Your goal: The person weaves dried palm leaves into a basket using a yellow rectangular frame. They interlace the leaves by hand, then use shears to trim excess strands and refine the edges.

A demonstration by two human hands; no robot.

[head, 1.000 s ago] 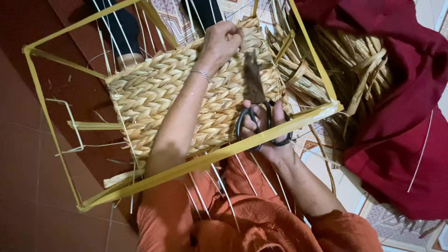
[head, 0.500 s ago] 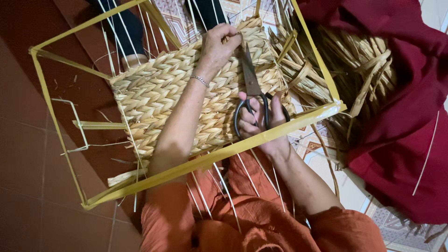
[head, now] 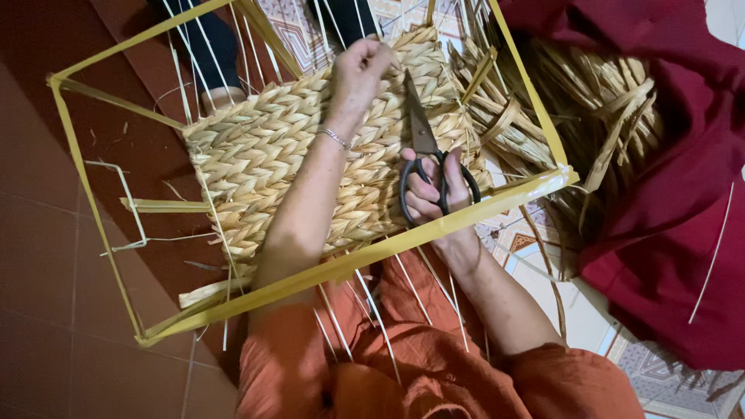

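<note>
A big dark red cloth (head: 683, 194) lies on the right, with a heap of dry straw strips (head: 590, 116) on it. A yellow frame (head: 372, 252) sits over the person's lap, above the red floor (head: 46, 256). Thin pale strings (head: 357, 299) run across the frame from one side to the other. A woven straw mat (head: 264, 155) fills the middle of the frame, made of thick braided rows.

The left hand (head: 361, 70) reaches to the far edge of the mat. Its grip is closed, pinching the straw there. A thin silver bracelet (head: 334, 137) sits on that wrist.

The right hand (head: 434, 194) is near the close bar of the frame. Its fingers go through the black handles of 1 pair of scissors (head: 423, 147), so its grip is holding the scissors. The blades lie flat over the mat, pointing toward the left hand, and they look shut.
</note>
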